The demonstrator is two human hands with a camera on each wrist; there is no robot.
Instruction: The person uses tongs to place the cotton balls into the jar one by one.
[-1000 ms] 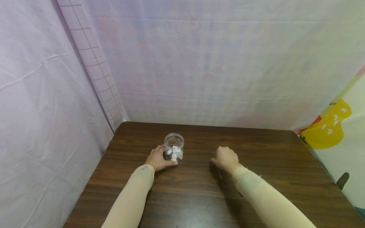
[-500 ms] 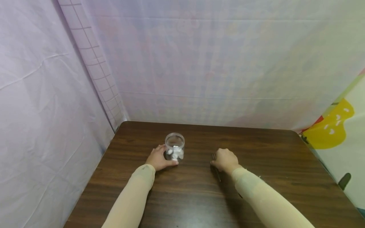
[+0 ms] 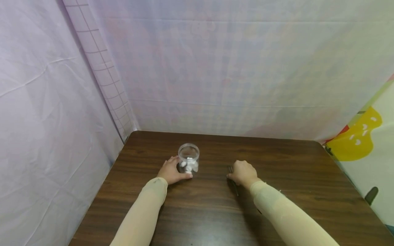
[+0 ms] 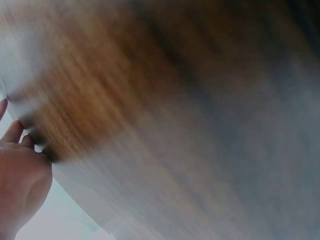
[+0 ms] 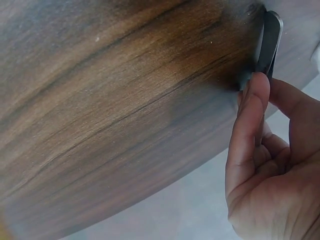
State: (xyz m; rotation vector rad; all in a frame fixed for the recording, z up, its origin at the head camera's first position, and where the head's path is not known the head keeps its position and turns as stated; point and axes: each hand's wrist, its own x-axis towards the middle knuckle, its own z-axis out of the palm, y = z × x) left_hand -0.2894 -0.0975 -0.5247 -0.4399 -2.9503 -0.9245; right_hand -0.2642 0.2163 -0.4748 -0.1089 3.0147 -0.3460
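A clear round jar (image 3: 188,152) without a lid stands on the table, left of the middle, with several small white lumps (image 3: 189,165) inside. Fingers and thumb of my left hand (image 3: 170,172) curve around its left and near sides. In the left wrist view the left hand (image 4: 24,175) shows only at the edge, and the jar is out of sight. To the right of the jar, my right hand (image 3: 244,173) pinches metal tweezers (image 5: 271,42) between thumb and fingers, low over the table. The rounded end of the tweezers shows in the right wrist view.
The brown wood-grain table (image 3: 197,208) has rounded far corners. Pale cloth (image 3: 221,68) hangs behind its far edge and along the left. A yellow printed pattern (image 3: 354,143) shows on the cloth at the right.
The tweezers have shifted slightly in my right hand's pinch, with both prongs showing past the fingers. Both hands and the jar stay in almost the same place.
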